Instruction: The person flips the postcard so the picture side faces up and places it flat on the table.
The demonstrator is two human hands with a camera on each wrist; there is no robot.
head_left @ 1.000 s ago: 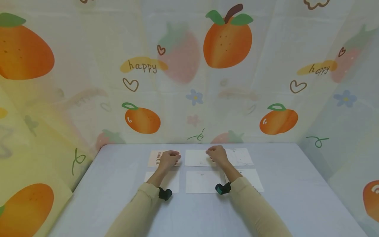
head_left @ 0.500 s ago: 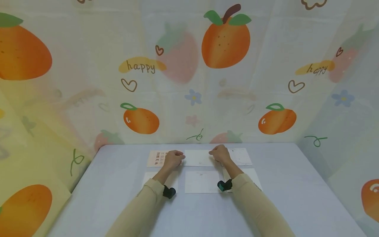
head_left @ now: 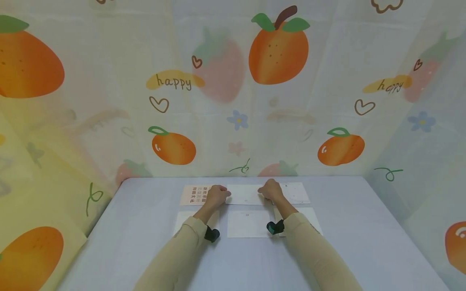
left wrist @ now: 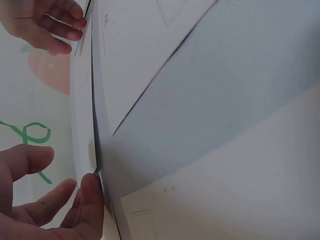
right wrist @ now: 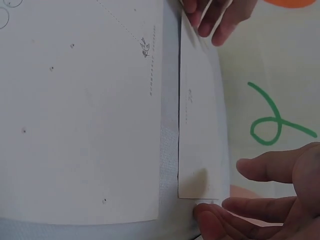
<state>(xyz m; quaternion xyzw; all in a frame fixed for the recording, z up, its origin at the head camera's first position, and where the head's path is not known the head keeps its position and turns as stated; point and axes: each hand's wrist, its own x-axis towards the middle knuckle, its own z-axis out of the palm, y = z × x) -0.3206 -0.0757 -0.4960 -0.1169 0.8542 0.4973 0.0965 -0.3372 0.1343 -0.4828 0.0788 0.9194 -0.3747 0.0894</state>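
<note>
Both hands are at the short ends of a white card [head_left: 243, 195] in the middle of the back row. My left hand [head_left: 215, 196] touches the card's left end with a fingertip; in the left wrist view its thumb [left wrist: 31, 159] stands apart from the fingers. The right hand [head_left: 272, 191] is at the other end, fingers loosely bent beside the card's edge, thumb [right wrist: 265, 167] lifted away in the right wrist view. Left of it lies a pale orange card [head_left: 190, 195] with printed characters, partly covered by the left hand. A white card [head_left: 296, 192] with faint marks lies to the right.
A front row holds three more white cards: a middle one [head_left: 249, 224], a left one [head_left: 182, 220] partly behind the left forearm, and a right one [head_left: 309, 216] partly behind the right forearm. A fruit-patterned cloth [head_left: 233, 101] hangs at the table's [head_left: 240, 262] back edge.
The left hand has moved right, off the pale orange card to the middle card's left end, uncovering more print. My right hand has shifted slightly right.
</note>
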